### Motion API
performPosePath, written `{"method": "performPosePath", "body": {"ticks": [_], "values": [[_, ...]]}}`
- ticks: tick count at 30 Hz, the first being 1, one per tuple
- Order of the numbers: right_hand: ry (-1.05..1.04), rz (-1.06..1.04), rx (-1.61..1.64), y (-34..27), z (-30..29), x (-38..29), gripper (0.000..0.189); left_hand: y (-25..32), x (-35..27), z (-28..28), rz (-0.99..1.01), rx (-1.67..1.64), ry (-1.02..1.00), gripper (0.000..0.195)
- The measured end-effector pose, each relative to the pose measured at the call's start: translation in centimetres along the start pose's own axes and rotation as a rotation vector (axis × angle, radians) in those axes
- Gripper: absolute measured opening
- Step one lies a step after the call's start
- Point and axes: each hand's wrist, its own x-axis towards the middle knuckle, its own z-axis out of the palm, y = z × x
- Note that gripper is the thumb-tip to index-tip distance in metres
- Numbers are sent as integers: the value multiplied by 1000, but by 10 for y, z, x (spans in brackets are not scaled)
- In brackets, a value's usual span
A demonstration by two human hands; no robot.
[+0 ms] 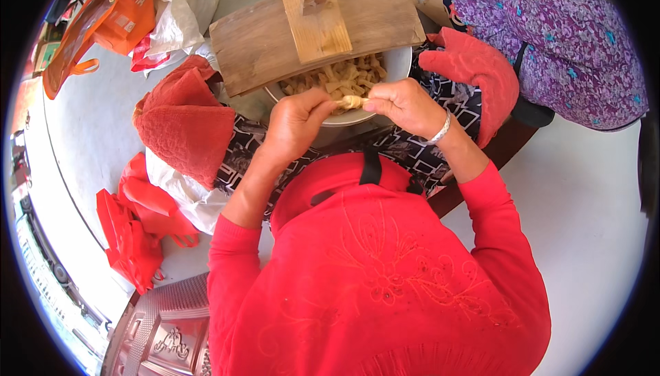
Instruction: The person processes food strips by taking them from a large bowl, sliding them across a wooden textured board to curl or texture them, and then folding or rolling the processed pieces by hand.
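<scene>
Between my two hands stretches a yellowish strip with a knot point(352, 101) in its middle, probably tofu skin. My left hand point(300, 118) pinches one end of it, and my right hand point(407, 107), with a pale bracelet at the wrist, pinches the other. Just beyond and below the knot, a metal basin point(403, 65) holds many similar yellowish pieces point(353, 78). Across the basin's far side lies a wooden board point(247, 46), hiding part of the contents. A lighter wood piece point(320, 30) with a small block on it is fixed or laid on the board.
Red cloths point(180, 118) cover my knees on both sides of the basin. Orange point(124, 20), white point(180, 10) and red bags point(134, 221) stand on the floor at left. A person in purple floral clothing point(572, 56) sits close at right. A carved panel point(170, 335) is at lower left.
</scene>
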Motion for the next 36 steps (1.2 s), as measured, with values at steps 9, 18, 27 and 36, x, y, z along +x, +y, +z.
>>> {"method": "performPosePath", "body": {"ticks": [9, 18, 27, 36], "values": [[200, -94, 432, -14, 2, 23, 28, 6, 20, -7, -106, -298, -185, 16], [228, 144, 883, 11, -3, 45, 11, 11, 46, -31, -440, -331, -118, 14], [467, 45, 469, 19, 9, 91, 8, -26, 86, -39, -238, -308, 116, 10], [756, -307, -399, 9, 18, 69, 6, -23, 65, -27, -182, 73, 278, 14]]}}
